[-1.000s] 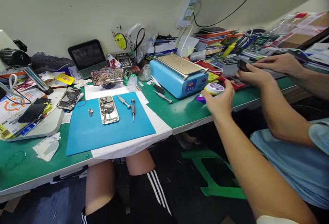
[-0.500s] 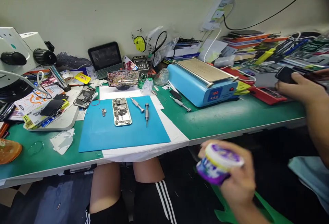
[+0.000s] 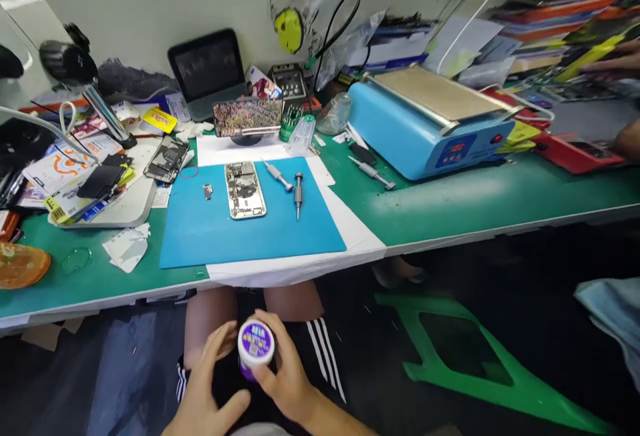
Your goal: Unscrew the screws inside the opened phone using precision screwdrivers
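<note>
While the jar [image 3: 255, 351] slants, its lid [image 3: 257, 340] points upward.

The tub [image 3: 255, 348] is purple and white, the mat [image 3: 280, 239] plain blue.

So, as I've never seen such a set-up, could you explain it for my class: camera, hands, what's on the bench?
There is no robot here, only a person's two bare hands. The camera is worn on that person's head, so we look forward and down. The right hand holds a white-lidded purple tub; the left hand is open beside it. On the green bench lies a blue mat, bearing an opened phone with its insides showing, a small loose part and two precision screwdrivers. Behind the mat, another phone is propped sideways on a stand; further right sits a blue machine, probably a hot plate.
</note>
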`<state>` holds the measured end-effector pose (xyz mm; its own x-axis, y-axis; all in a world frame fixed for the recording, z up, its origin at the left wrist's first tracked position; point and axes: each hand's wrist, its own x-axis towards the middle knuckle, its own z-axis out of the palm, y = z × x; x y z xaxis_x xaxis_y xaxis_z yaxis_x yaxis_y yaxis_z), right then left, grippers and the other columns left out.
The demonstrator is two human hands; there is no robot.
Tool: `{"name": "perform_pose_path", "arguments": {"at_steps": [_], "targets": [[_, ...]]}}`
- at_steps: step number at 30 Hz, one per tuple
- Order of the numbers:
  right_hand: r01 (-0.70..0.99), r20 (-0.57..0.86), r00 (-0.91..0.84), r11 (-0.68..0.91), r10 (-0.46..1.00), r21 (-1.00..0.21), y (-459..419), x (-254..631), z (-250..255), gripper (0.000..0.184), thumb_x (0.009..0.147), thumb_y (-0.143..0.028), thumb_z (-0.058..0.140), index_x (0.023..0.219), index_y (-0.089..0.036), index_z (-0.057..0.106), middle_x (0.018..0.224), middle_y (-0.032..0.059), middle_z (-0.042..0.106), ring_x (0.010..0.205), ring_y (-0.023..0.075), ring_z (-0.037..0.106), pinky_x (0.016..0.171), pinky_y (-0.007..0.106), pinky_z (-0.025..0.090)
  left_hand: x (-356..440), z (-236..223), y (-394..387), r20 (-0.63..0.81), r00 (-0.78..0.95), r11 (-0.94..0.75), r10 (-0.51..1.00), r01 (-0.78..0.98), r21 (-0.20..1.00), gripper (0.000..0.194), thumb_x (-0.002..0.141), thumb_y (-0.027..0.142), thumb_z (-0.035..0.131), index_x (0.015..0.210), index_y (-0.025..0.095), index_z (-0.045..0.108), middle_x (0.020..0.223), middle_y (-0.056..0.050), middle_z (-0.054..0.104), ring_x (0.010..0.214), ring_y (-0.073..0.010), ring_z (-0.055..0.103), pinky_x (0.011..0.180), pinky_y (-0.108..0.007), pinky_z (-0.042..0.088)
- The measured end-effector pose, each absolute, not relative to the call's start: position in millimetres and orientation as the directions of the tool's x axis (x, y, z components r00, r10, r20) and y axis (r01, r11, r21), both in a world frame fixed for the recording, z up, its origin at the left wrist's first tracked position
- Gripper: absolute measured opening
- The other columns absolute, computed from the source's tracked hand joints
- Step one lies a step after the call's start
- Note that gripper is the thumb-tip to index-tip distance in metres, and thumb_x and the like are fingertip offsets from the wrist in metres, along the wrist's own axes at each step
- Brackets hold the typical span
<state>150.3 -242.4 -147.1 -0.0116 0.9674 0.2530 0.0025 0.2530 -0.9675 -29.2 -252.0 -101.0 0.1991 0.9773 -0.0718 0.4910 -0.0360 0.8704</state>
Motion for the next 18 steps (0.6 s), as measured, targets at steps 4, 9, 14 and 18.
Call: {"name": "perform_pose_path", "arguments": {"at_steps": [4, 9, 14, 18], "targets": [[-0.031, 0.203, -0.094, 0.2, 0.975, -0.979, -220.1, 151.5, -120.7, 0.054, 0.091, -0.046, 0.064, 0.141, -0.028, 0.054, 0.132, 0.0113, 0.06, 0.122, 0.0307, 0.059, 0.11, 0.05, 0.048, 4.3, -103.2, -229.8, -0.112, 0.231, 0.02, 0.966, 0.368, 0.929, 0.061, 0.089, 0.032, 0.069, 0.144, 0.021, 0.047, 0.14, -0.013, 0.06, 0.123, -0.0309, 0.062, 0.102, -0.044, 0.053], [-0.136, 0.163, -0.14, 0.145, 0.977, -0.98, -206.8, 157.5, -99.1, 0.037, 0.099, -0.046, 0.051, 0.132, -0.031, 0.058, 0.136, 0.0073, 0.061, 0.129, 0.0276, 0.057, 0.115, 0.047, 0.044, 26.3, -78.1, -216.3, -0.145, 0.21, 0.08, 0.967, 0.29, 0.954, 0.039, 0.084, 0.02, 0.066, 0.121, 0.02, 0.054, 0.107, -0.004, 0.069, 0.092, -0.021, 0.067, 0.082, -0.03, 0.054], [-0.254, 0.128, -0.116, 0.095, 0.985, -0.963, -214.5, 156.2, -97.8, 0.041, 0.1, -0.051, 0.047, 0.132, -0.027, 0.053, 0.13, 0.0091, 0.064, 0.115, 0.0246, 0.065, 0.102, 0.041, 0.053, 34.6, -73.2, -221.8, -0.167, 0.223, 0.119, 0.96, 0.213, 0.97, 0.036, 0.079, 0.019, 0.066, 0.113, 0.019, 0.052, 0.095, -0.001, 0.066, 0.082, -0.0177, 0.063, 0.077, -0.029, 0.052], [-0.328, 0.167, -0.13, 0.117, 0.977, -0.938, -220.3, 155.6, -94.8, 0.044, 0.097, -0.059, 0.049, 0.126, -0.027, 0.057, 0.128, 0.01, 0.065, 0.118, 0.0277, 0.064, 0.103, 0.046, 0.052, 33.4, -74.2, -227.4, -0.17, 0.282, 0.132, 0.944, 0.148, 0.98, 0.045, 0.076, 0.02, 0.068, 0.118, 0.018, 0.052, 0.097, -0.002, 0.065, 0.086, -0.0196, 0.063, 0.08, -0.03, 0.054]]}}
